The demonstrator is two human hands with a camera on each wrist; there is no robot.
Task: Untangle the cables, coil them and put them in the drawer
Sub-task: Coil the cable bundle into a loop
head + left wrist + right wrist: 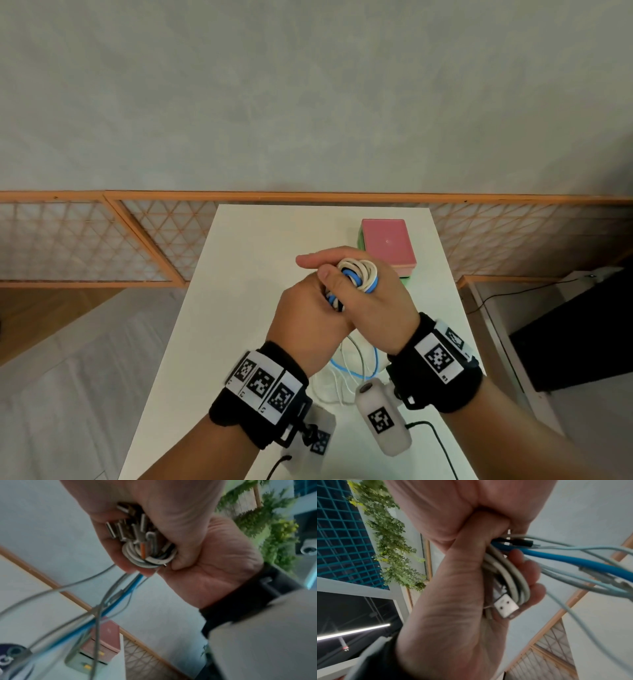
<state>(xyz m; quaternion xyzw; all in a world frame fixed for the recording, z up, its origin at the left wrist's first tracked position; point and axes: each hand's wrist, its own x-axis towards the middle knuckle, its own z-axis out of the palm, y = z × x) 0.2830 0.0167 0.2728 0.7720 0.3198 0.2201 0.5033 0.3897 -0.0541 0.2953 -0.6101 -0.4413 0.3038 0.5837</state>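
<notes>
- We see both hands, left hand (310, 308) and right hand (371, 301), clenched round the coiled cables (358, 275).
- Loose tails (356, 363) hanging below our fingers may snag, re-tangle, or spring the coil open.

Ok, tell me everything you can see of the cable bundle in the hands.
The cable bundle is a tight coil of white and blue cords, smooth and plastic-looking. The right hand grips it, thumb across the loops; the left hand closes on it from the other side. Several metal plugs stick out. Loose white and blue tails hang down to the white table.
</notes>
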